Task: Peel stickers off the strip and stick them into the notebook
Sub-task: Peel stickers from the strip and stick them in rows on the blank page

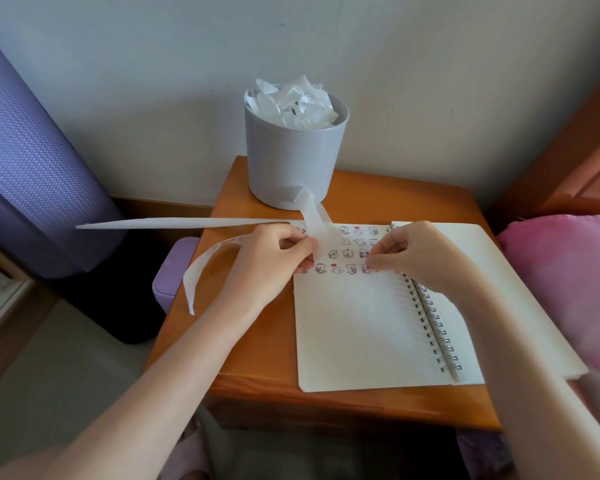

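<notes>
An open spiral notebook [361, 327] lies on a small wooden table [257, 341]. Its left page carries several rows of small cartoon stickers [347, 252] near the top. My left hand [271, 261] pinches a long translucent white sticker strip [187, 223] at the page's upper left corner; the strip loops up towards the bin and trails off to the left, with another end hanging down past the table's left edge. My right hand [416, 251] rests on the page near the spiral, its fingertips pressing down at the right end of the sticker rows.
A grey bin [291, 157] stuffed with crumpled white backing paper stands at the table's back edge. A purple rolled mat [32, 150] leans at the left, a purple box [170, 278] sits beside the table, and pink bedding [568, 282] lies at the right.
</notes>
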`<state>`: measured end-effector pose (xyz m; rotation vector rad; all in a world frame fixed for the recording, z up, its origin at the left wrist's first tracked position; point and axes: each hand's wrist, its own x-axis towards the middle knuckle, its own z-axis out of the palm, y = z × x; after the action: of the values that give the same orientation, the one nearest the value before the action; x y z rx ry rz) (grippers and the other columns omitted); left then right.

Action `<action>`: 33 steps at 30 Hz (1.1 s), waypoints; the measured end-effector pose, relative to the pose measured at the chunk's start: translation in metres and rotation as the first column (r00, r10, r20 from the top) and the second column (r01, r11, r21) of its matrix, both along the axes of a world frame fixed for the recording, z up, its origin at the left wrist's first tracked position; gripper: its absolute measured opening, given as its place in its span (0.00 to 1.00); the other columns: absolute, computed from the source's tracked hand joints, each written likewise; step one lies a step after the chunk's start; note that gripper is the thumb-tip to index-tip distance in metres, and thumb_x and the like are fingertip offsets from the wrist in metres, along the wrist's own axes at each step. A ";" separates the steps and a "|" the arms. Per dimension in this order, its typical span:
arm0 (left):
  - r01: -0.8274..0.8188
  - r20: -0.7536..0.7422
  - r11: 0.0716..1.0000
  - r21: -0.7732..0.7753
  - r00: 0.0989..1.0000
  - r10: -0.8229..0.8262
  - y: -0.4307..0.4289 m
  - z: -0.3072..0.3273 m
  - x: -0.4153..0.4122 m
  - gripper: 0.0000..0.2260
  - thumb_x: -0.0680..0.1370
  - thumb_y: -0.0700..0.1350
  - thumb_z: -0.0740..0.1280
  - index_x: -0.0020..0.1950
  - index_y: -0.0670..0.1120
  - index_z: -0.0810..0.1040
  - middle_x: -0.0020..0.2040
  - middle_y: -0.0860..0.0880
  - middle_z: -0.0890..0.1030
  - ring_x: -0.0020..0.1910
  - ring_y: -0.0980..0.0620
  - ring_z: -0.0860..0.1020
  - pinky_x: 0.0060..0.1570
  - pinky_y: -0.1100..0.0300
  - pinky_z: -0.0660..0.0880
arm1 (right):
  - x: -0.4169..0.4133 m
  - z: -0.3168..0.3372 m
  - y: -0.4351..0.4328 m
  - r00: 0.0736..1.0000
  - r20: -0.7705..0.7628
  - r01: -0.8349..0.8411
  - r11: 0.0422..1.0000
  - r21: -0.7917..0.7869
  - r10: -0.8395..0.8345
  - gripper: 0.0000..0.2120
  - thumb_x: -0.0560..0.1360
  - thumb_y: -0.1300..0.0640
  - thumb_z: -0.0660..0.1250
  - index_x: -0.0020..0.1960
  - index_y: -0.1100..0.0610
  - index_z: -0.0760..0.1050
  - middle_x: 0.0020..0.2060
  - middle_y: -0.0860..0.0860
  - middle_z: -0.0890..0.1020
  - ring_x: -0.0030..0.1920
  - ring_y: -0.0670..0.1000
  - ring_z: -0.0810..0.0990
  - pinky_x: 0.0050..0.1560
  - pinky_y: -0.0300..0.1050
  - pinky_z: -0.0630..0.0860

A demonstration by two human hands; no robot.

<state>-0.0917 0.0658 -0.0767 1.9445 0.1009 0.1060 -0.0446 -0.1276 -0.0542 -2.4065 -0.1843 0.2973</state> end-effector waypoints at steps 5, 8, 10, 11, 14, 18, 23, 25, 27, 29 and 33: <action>-0.002 -0.001 1.000 -0.004 1.000 0.002 0.000 0.000 0.000 0.05 0.77 0.44 0.67 0.43 0.47 0.81 0.38 0.51 0.83 0.36 0.59 0.81 0.34 0.73 0.76 | -0.001 -0.002 0.001 1.000 0.023 -0.010 1.000 -0.020 0.010 0.02 0.68 0.59 0.74 0.38 0.57 0.82 0.36 0.52 0.83 0.35 0.49 0.76 0.36 0.41 0.69; 0.002 0.002 1.000 -0.003 1.000 -0.002 0.000 0.000 0.000 0.05 0.77 0.44 0.67 0.42 0.47 0.81 0.37 0.52 0.83 0.34 0.62 0.80 0.33 0.74 0.75 | -0.002 -0.004 0.001 0.999 0.048 -0.014 0.999 -0.033 0.015 0.02 0.68 0.58 0.74 0.39 0.56 0.81 0.32 0.47 0.81 0.31 0.45 0.73 0.33 0.39 0.67; -0.002 0.005 1.000 0.009 1.000 0.002 0.000 0.000 0.000 0.05 0.77 0.44 0.67 0.42 0.48 0.81 0.37 0.52 0.83 0.35 0.61 0.80 0.33 0.74 0.75 | -0.002 -0.005 0.001 0.997 0.070 -0.018 0.999 -0.047 0.021 0.03 0.68 0.57 0.75 0.38 0.55 0.81 0.31 0.45 0.79 0.31 0.43 0.72 0.34 0.39 0.66; -0.004 0.005 1.000 0.013 1.000 0.004 0.000 -0.001 0.000 0.05 0.76 0.44 0.67 0.42 0.48 0.81 0.37 0.52 0.83 0.35 0.61 0.80 0.34 0.73 0.75 | -0.002 -0.006 0.000 0.996 0.081 -0.021 0.998 -0.056 0.025 0.04 0.68 0.57 0.75 0.38 0.54 0.81 0.32 0.45 0.79 0.32 0.42 0.72 0.34 0.39 0.65; -0.004 0.004 0.999 0.034 1.000 0.004 0.000 -0.001 0.000 0.06 0.76 0.45 0.67 0.40 0.49 0.80 0.36 0.53 0.83 0.36 0.60 0.81 0.36 0.72 0.76 | -0.001 -0.007 -0.001 0.994 0.107 -0.012 0.998 -0.063 0.019 0.08 0.66 0.56 0.76 0.41 0.54 0.78 0.34 0.47 0.78 0.32 0.44 0.71 0.34 0.40 0.66; -0.005 0.005 0.999 0.032 1.000 0.005 0.000 -0.001 -0.001 0.06 0.76 0.45 0.67 0.40 0.48 0.81 0.36 0.52 0.83 0.36 0.59 0.81 0.39 0.69 0.77 | 0.001 -0.009 -0.003 0.992 0.125 0.000 0.999 -0.050 0.006 0.11 0.66 0.57 0.77 0.43 0.54 0.76 0.36 0.48 0.78 0.33 0.44 0.72 0.33 0.39 0.66; -0.004 0.006 0.999 0.034 1.000 0.004 0.000 -0.001 0.000 0.07 0.76 0.45 0.67 0.39 0.49 0.80 0.35 0.52 0.83 0.36 0.59 0.80 0.37 0.71 0.76 | 0.001 -0.010 -0.002 0.993 0.114 -0.023 0.997 -0.071 0.031 0.11 0.66 0.56 0.78 0.41 0.55 0.77 0.38 0.49 0.79 0.34 0.46 0.72 0.36 0.40 0.68; -0.001 0.007 1.000 0.030 1.000 0.001 0.000 -0.001 0.000 0.07 0.76 0.45 0.67 0.38 0.50 0.80 0.36 0.52 0.83 0.36 0.60 0.81 0.37 0.71 0.76 | 0.002 -0.010 -0.002 0.992 0.117 -0.036 0.996 -0.083 0.046 0.08 0.67 0.59 0.76 0.42 0.57 0.78 0.37 0.49 0.78 0.32 0.44 0.71 0.32 0.33 0.68; 0.001 0.010 1.000 0.030 1.000 -0.001 0.000 -0.002 0.000 0.07 0.76 0.45 0.67 0.39 0.50 0.80 0.36 0.53 0.83 0.36 0.60 0.81 0.37 0.71 0.76 | 0.004 -0.010 -0.004 0.990 0.130 -0.048 0.995 -0.087 0.059 0.05 0.69 0.61 0.74 0.42 0.57 0.78 0.37 0.49 0.77 0.32 0.43 0.70 0.30 0.28 0.67; 0.003 0.014 1.000 0.028 1.000 -0.003 0.000 -0.002 0.000 0.06 0.76 0.45 0.66 0.40 0.50 0.80 0.36 0.53 0.83 0.36 0.60 0.81 0.36 0.72 0.76 | 0.004 -0.011 -0.005 0.988 0.144 -0.046 0.996 -0.071 0.056 0.04 0.70 0.61 0.73 0.42 0.56 0.79 0.37 0.48 0.77 0.31 0.42 0.70 0.30 0.26 0.66; 0.008 0.012 0.998 -0.055 1.000 -0.008 0.000 0.000 0.001 0.05 0.77 0.44 0.66 0.46 0.47 0.81 0.39 0.51 0.83 0.36 0.60 0.81 0.34 0.70 0.77 | 0.002 -0.009 0.000 0.981 0.188 -0.055 0.995 0.078 0.040 0.02 0.72 0.57 0.72 0.41 0.53 0.79 0.37 0.45 0.81 0.29 0.40 0.72 0.30 0.29 0.66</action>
<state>-0.0909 0.0653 -0.0763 1.8890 0.0875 0.1081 -0.0422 -0.1280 -0.0634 -2.3483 -0.3334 0.0832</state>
